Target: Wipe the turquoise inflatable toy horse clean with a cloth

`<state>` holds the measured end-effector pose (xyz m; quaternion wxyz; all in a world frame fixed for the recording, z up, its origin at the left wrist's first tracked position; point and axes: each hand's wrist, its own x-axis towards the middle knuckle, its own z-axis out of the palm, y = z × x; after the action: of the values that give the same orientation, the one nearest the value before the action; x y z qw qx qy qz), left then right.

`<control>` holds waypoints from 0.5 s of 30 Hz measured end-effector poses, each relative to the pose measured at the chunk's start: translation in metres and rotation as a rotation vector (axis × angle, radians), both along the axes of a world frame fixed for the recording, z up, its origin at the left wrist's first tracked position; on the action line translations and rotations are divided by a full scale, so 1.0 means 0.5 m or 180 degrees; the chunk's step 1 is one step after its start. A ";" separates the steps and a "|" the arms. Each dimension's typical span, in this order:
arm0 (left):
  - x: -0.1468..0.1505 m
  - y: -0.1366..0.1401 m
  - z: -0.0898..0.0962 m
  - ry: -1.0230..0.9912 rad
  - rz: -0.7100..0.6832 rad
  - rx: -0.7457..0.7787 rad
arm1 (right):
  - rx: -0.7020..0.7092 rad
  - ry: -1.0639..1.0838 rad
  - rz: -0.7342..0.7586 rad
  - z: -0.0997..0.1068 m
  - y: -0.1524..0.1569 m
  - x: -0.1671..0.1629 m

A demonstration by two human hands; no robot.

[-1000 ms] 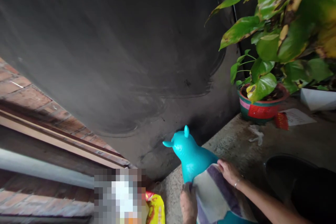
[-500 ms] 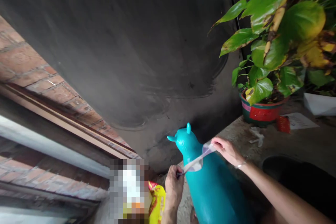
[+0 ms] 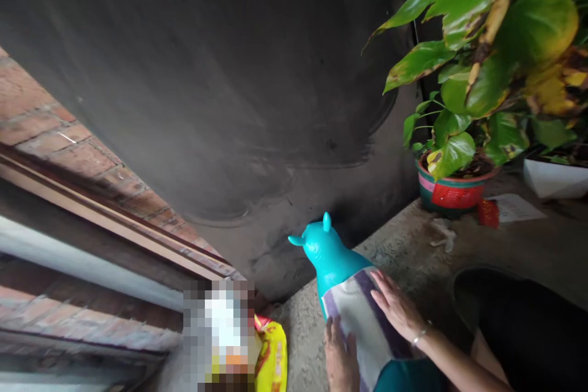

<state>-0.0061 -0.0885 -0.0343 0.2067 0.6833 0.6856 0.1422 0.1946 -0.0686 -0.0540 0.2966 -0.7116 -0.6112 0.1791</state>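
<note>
A turquoise inflatable-looking animal toy point(image 3: 337, 260), with two small ears on its head, stands at the lower middle. Over its back lies a white and purple striped cloth point(image 3: 351, 303), spread flat and reaching to the base of the neck. My left hand point(image 3: 340, 352) rests on the cloth's left side, fingers stretched out. On the right side my right hand point(image 3: 399, 309) touches the cloth's purple stripe with fingers straight and apart. Behind the cloth's lower edge a patch of turquoise back shows. The toy's legs are hidden.
A dark wall panel point(image 3: 239, 86) rises in front. To the right stand a potted plant point(image 3: 454, 190) and a white planter point(image 3: 555, 177). A yellow bag point(image 3: 272, 355) lies at the left, beside a blurred-out patch. Brickwork point(image 3: 87, 153) runs along the left.
The cloth, held stretched between both hands above the toy, now lies flat over its back. Both hands have let go of its edge, moved down and opened on it.
</note>
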 end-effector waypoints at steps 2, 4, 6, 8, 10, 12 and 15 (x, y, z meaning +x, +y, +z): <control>0.025 0.003 -0.047 -0.0014 0.0134 0.0325 | -0.0206 -0.0040 -0.0250 -0.029 0.021 -0.043; 0.047 -0.004 -0.092 0.0186 0.0261 0.0545 | -0.0414 -0.0076 -0.0419 -0.058 0.030 -0.075; 0.062 -0.006 -0.123 0.0430 0.0363 0.0638 | -0.0517 -0.0213 -0.0437 -0.078 0.043 -0.091; 0.070 0.009 -0.136 0.0557 0.0369 0.0635 | -0.0548 -0.0413 -0.0307 -0.087 0.074 -0.096; 0.073 0.043 -0.136 0.0646 0.0356 0.0612 | -0.0544 -0.0563 -0.0155 -0.086 0.123 -0.095; 0.073 0.087 -0.131 0.0753 0.0396 0.0620 | -0.0520 -0.0599 -0.0069 -0.081 0.177 -0.093; 0.073 0.133 -0.123 0.0766 0.0379 0.0758 | -0.0482 -0.0605 -0.0013 -0.068 0.228 -0.094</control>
<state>0.0302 -0.0219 -0.0956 0.0320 0.6732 0.7230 0.1516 0.1477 0.0456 -0.0879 0.1831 -0.7470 -0.6198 0.1560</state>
